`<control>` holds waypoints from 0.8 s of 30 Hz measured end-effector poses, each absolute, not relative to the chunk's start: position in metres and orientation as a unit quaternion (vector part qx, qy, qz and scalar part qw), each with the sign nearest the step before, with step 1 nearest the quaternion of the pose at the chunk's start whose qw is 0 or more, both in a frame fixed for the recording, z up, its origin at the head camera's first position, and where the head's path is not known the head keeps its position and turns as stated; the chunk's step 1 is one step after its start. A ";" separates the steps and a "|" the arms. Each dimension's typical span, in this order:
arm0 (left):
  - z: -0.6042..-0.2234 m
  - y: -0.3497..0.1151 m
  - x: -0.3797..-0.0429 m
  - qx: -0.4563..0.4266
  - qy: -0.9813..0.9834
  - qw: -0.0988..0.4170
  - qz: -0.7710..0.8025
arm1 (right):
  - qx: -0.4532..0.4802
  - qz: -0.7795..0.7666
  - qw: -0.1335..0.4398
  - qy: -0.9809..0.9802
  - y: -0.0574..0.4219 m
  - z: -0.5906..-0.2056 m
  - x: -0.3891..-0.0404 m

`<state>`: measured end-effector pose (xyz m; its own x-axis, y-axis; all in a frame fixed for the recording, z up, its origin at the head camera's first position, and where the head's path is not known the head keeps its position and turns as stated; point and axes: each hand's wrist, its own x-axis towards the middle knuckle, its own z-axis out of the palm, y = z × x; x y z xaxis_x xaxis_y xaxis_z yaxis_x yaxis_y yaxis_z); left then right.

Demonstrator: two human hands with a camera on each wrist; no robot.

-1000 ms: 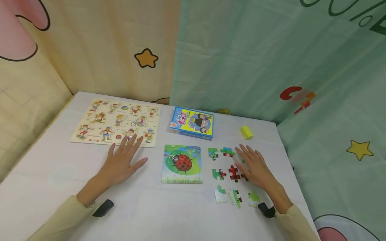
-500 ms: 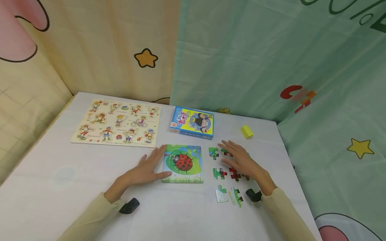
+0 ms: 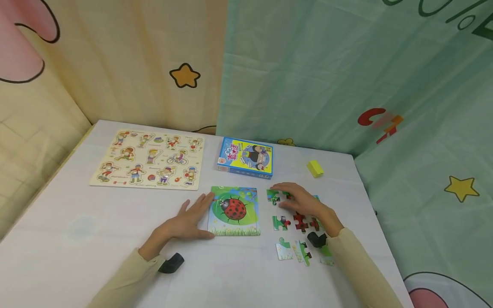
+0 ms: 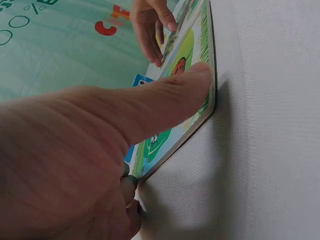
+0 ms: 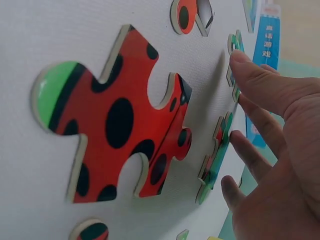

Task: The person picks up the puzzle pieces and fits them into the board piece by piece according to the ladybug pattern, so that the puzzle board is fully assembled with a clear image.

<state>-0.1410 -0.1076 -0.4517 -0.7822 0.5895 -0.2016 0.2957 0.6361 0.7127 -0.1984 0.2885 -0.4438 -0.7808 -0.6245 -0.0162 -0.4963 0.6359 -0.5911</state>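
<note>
A square ladybug picture board (image 3: 235, 211) lies flat in the middle of the table. My left hand (image 3: 187, 223) rests at its left edge, fingers extended; in the left wrist view the thumb (image 4: 172, 97) lies over a corner of the board. Loose jigsaw pieces are spread to the right. Over their back row is my right hand (image 3: 301, 200), thumb and fingers apart, around a green corner piece (image 3: 272, 197); a firm grip is not visible. A red spotted centre piece (image 5: 120, 120) fills the right wrist view, with a green-edged piece (image 5: 216, 157) beneath the fingers.
A wooden board with sports figures (image 3: 150, 158) lies at the back left. Behind the ladybug board is a blue and yellow card box (image 3: 245, 157). A yellow block (image 3: 315, 169) stands at the back right. Printed curtains (image 3: 292, 77) hang behind the table.
My left hand has moved right, from near the sports-figure board to the ladybug board's left edge. My right hand has shifted left over the back row of pieces, its fingers more bent.
</note>
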 end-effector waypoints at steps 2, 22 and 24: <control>-0.451 -0.107 -0.141 0.253 0.884 0.212 0.332 | -0.325 -0.284 0.103 0.896 0.289 -0.446 -0.200; -0.451 -0.109 -0.141 0.267 0.904 0.182 0.279 | -0.295 -0.241 0.084 0.921 0.285 -0.449 -0.204; -0.450 -0.109 -0.141 0.266 0.904 0.181 0.281 | -0.287 -0.235 0.086 0.925 0.283 -0.448 -0.205</control>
<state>-0.1414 -0.1088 -0.4501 -0.7927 0.5829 -0.1787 0.3794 0.7011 0.6038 -0.2053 0.2834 -0.4480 -0.8202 -0.5715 -0.0241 -0.4906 0.7245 -0.4842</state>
